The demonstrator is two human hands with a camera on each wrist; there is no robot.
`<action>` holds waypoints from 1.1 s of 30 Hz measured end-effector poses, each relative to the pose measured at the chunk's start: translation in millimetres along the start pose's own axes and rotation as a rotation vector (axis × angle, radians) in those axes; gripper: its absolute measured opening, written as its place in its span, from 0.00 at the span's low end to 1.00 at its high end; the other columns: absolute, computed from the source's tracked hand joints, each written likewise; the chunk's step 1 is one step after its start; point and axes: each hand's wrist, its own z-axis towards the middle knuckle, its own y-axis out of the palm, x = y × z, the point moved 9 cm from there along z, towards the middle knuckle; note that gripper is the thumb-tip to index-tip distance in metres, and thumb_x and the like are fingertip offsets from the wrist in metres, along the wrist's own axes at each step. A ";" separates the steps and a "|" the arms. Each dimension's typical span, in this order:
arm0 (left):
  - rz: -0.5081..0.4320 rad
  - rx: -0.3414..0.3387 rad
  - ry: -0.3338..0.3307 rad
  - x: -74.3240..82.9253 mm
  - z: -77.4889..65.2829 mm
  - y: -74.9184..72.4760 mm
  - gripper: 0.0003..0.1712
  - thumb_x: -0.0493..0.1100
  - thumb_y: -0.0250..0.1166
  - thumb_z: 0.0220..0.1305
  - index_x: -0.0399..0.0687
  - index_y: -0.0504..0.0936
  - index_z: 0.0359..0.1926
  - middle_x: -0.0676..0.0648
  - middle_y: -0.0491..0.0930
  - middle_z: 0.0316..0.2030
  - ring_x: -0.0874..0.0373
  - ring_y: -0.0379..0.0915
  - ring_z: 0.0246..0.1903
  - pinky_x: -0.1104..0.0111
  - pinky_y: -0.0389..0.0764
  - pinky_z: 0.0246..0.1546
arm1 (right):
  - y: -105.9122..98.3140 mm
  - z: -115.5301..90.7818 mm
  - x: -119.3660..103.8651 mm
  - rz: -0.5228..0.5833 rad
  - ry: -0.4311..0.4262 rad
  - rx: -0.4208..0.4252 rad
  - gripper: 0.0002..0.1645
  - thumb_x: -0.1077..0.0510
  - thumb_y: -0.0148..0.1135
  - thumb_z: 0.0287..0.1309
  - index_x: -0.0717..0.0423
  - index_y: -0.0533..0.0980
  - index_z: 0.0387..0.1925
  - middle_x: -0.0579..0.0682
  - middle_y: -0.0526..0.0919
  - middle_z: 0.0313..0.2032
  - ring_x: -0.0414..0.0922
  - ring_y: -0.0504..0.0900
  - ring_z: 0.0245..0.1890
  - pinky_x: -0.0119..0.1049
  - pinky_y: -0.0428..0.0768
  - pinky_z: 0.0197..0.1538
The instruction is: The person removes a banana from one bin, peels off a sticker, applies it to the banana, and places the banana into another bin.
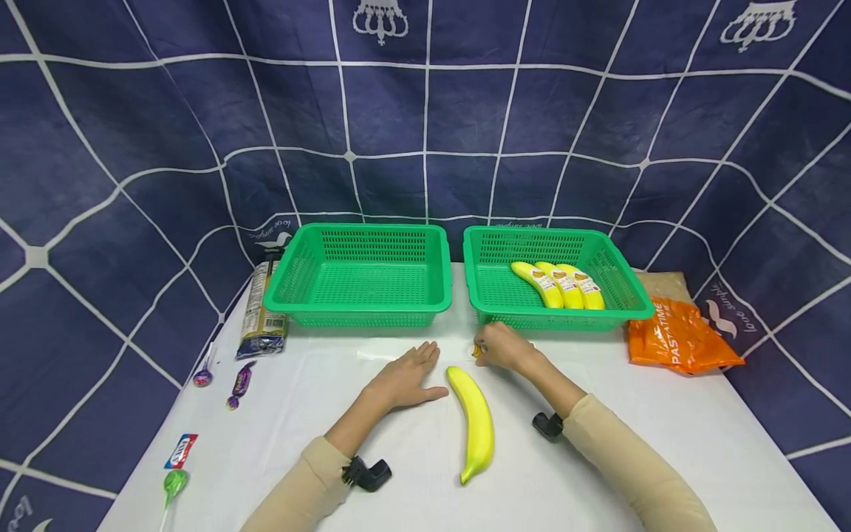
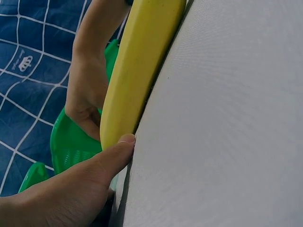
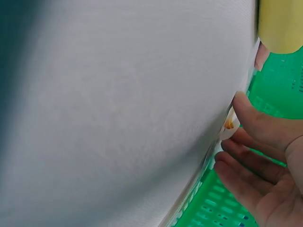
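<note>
My left hand [image 1: 407,377] rests palm down on the table, fingers stretched out over a glossy pale strip [image 1: 375,355]. In the left wrist view its thumb [image 2: 124,142] is right at the end of a yellow banana [image 2: 142,71]. That banana [image 1: 475,425] lies lengthwise between my forearms and bears no label on the side in view. My right hand [image 1: 501,347], in front of the right basket, pinches a small white label [image 3: 228,126] with an orange banana print between thumb and index finger. Its other fingers are bent below the label.
The right green basket [image 1: 565,319] holds three labelled bananas [image 1: 561,284]; a second green basket [image 1: 359,314] stands left of it. An orange pasta bag [image 1: 678,332] lies at right. At left are a dark-ended packet [image 1: 262,318], a purple candy [image 1: 241,384] and lollipops [image 1: 176,482].
</note>
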 end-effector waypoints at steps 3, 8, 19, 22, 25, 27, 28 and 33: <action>0.002 0.000 0.001 0.0 0.9 0.6 0.52 0.74 0.50 0.63 0.42 0.58 0.74 0.43 0.55 0.75 0.51 0.50 0.75 0.59 0.58 0.74 | -3.7 -1.3 0.2 0.000 -0.001 0.037 0.09 0.60 0.76 0.45 0.58 0.86 0.32 0.46 0.85 0.27 0.39 0.76 0.27 0.31 0.78 0.31; -0.001 -0.002 0.010 1.1 1.9 2.1 0.51 0.74 0.49 0.64 0.42 0.58 0.74 0.43 0.55 0.75 0.52 0.49 0.75 0.60 0.57 0.75 | -9.4 -1.9 -1.9 -0.021 -0.026 0.104 0.03 0.66 0.71 0.49 0.58 0.87 0.29 0.49 0.88 0.28 0.40 0.81 0.27 0.33 0.82 0.31; 0.002 -0.007 0.012 3.1 1.8 3.4 0.51 0.74 0.50 0.64 0.42 0.57 0.74 0.44 0.55 0.75 0.52 0.49 0.75 0.60 0.56 0.75 | -16.9 -7.2 -2.6 -0.054 -0.035 0.197 0.05 0.67 0.68 0.52 0.57 0.87 0.26 0.47 0.87 0.24 0.40 0.82 0.27 0.32 0.82 0.32; 0.008 0.000 0.011 2.5 1.5 3.2 0.52 0.74 0.50 0.63 0.42 0.57 0.74 0.44 0.55 0.75 0.52 0.49 0.75 0.59 0.57 0.75 | -18.3 -11.1 -0.5 -0.015 -0.010 0.199 0.05 0.66 0.68 0.53 0.56 0.87 0.27 0.47 0.87 0.25 0.40 0.83 0.29 0.33 0.83 0.35; 0.007 0.003 0.005 1.1 0.8 3.0 0.52 0.74 0.50 0.63 0.42 0.58 0.74 0.44 0.55 0.75 0.51 0.50 0.75 0.58 0.58 0.74 | -20.8 -16.3 1.0 0.038 0.004 0.202 0.05 0.66 0.68 0.53 0.55 0.87 0.27 0.47 0.87 0.26 0.40 0.83 0.30 0.34 0.83 0.37; -0.001 0.001 -0.002 -0.1 0.1 2.8 0.52 0.75 0.50 0.63 0.42 0.58 0.74 0.44 0.54 0.75 0.51 0.49 0.75 0.58 0.58 0.74 | -23.6 -20.4 2.0 0.073 0.008 0.209 0.05 0.66 0.69 0.53 0.55 0.87 0.27 0.46 0.87 0.26 0.40 0.83 0.30 0.34 0.83 0.37; -0.004 -0.002 -0.006 -0.7 -0.2 2.8 0.52 0.75 0.50 0.63 0.42 0.57 0.74 0.44 0.54 0.75 0.51 0.49 0.75 0.58 0.57 0.74 | -25.4 -22.5 2.2 0.086 0.007 0.214 0.05 0.65 0.69 0.54 0.54 0.87 0.27 0.46 0.87 0.26 0.40 0.83 0.30 0.34 0.83 0.37; -0.017 -0.001 -0.018 -1.2 -1.2 0.2 0.53 0.75 0.50 0.62 0.41 0.57 0.74 0.43 0.54 0.75 0.51 0.48 0.76 0.59 0.56 0.75 | -34.6 -33.2 6.4 0.147 -0.006 0.243 0.02 0.63 0.70 0.54 0.55 0.87 0.28 0.46 0.88 0.27 0.39 0.84 0.31 0.33 0.83 0.36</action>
